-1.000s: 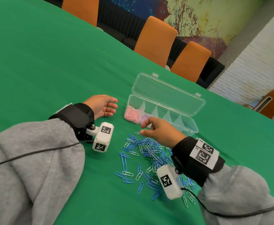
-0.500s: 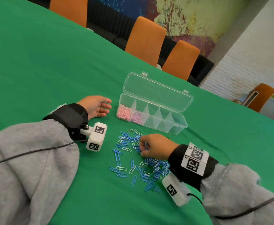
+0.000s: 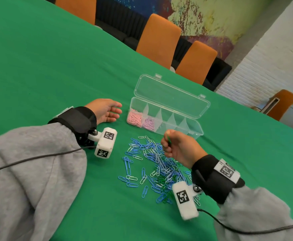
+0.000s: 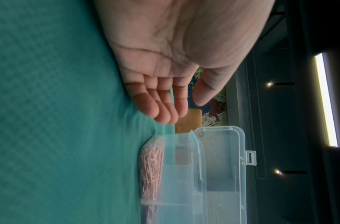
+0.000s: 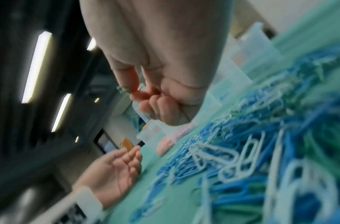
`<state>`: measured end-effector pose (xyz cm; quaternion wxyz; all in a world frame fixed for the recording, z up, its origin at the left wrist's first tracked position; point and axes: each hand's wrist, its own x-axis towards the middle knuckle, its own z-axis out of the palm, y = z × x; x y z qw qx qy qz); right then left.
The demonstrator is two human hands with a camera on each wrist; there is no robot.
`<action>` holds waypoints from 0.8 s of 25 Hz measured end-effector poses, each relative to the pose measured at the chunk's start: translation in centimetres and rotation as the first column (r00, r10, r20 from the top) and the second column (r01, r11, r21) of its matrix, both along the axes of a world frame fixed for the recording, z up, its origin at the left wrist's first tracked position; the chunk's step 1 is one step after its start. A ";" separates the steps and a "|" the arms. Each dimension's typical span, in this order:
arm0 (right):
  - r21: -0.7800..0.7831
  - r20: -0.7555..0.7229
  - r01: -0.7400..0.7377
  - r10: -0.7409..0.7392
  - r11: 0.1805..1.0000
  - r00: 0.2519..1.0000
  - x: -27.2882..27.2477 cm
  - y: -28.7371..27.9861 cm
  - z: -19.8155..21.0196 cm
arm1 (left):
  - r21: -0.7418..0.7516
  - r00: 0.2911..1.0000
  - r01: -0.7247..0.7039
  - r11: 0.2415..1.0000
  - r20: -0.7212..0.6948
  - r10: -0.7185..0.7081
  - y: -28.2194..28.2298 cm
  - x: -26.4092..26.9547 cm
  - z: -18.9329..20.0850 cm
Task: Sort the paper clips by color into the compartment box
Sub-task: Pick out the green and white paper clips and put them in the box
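Right hand (image 3: 178,147): risen off the paper clip pile (image 3: 155,164) since half a second ago, pinching a green paper clip (image 3: 168,140) just before the compartment box (image 3: 197,130). Left hand (image 3: 105,110): relaxed, empty, resting on tabletop (image 3: 55,66) beside box.

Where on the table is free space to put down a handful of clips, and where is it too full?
Bare green cloth lies beyond the open compartment box toward the orange chairs, and left of the resting left hand. It is crowded between box and right hand, where the loose clip pile spreads.
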<state>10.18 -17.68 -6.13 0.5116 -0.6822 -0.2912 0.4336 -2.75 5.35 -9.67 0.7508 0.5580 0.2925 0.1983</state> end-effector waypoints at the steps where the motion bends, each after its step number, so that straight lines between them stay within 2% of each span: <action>1: 0.099 -0.230 0.068 -0.044 0.993 0.972 0.0 -0.3 -0.1 | 0.002 1.000 0.001 1.000 0.002 -0.001 0.0 0.0 0.0; 3: 0.194 -0.490 0.186 -0.069 0.963 0.869 -0.3 -0.6 -0.3 | 0.002 1.000 -0.002 1.000 0.006 0.002 0.1 0.1 -0.1; 4: 0.198 -0.543 0.223 -0.083 0.955 0.836 -0.3 -0.7 -0.5 | 0.003 1.000 0.000 1.000 0.005 0.000 0.0 0.0 -0.1; 6: 0.138 -0.506 0.218 -0.120 0.966 0.854 -0.3 -0.9 -0.5 | 0.003 1.000 -0.001 1.000 0.009 0.001 0.1 0.1 -0.2; 8: -0.003 -0.301 0.106 -0.102 0.994 0.948 -0.2 -1.1 -0.3 | 0.001 1.000 -0.004 1.000 0.009 0.004 0.1 0.1 -0.3; 9: -0.113 -0.086 0.014 -0.024 0.993 0.996 -0.2 -1.3 0.0 | 0.003 1.000 -0.004 1.000 0.009 0.004 0.1 0.1 -0.3; 10: -0.260 0.181 -0.077 0.127 0.962 0.975 -0.4 -1.4 0.3 | 0.003 1.000 -0.004 1.000 0.013 0.004 0.1 0.2 -0.3; 11: -0.421 0.405 -0.138 0.322 0.896 0.856 -0.7 -1.4 0.6 | 0.002 1.000 -0.007 1.000 0.017 0.007 0.2 0.3 -0.3; 12: -0.553 0.538 -0.157 0.495 0.818 0.682 -1.1 -1.4 0.6 | 0.000 1.000 -0.008 1.000 0.018 0.008 0.2 0.2 -0.4; 13: -0.637 0.595 -0.155 0.610 0.755 0.522 -1.5 -1.3 0.6 | -0.001 1.000 -0.009 1.000 0.018 0.010 0.1 0.2 -0.4; 14: -0.689 0.613 -0.141 0.675 0.711 0.412 -1.8 -1.1 0.6 | -0.002 1.000 -0.010 1.000 0.020 0.010 0.1 0.3 -0.3; 15: -0.712 0.617 -0.129 0.703 0.690 0.354 -2.1 -0.9 0.6 | -0.001 1.000 -0.012 1.000 0.022 0.012 0.2 0.4 -0.3; 16: -0.722 0.617 -0.122 0.713 0.681 0.333 -2.2 -0.6 0.5 | -0.002 1.000 -0.013 1.000 0.022 0.013 0.2 0.3 -0.3; 18: -0.730 0.605 -0.125 0.721 0.672 0.339 -2.0 -0.2 0.3 | -0.005 1.000 -0.015 1.000 0.022 0.015 0.2 0.3 -0.5; 19: -0.723 0.598 -0.135 0.712 0.678 0.368 -1.8 -0.1 0.5 | -0.005 1.000 -0.016 1.000 0.023 0.016 0.2 0.4 -0.4; 20: -0.689 0.599 -0.152 0.675 0.708 0.430 -1.5 0.1 0.6 | -0.006 1.000 -0.015 1.000 0.024 0.016 0.3 0.3 -0.4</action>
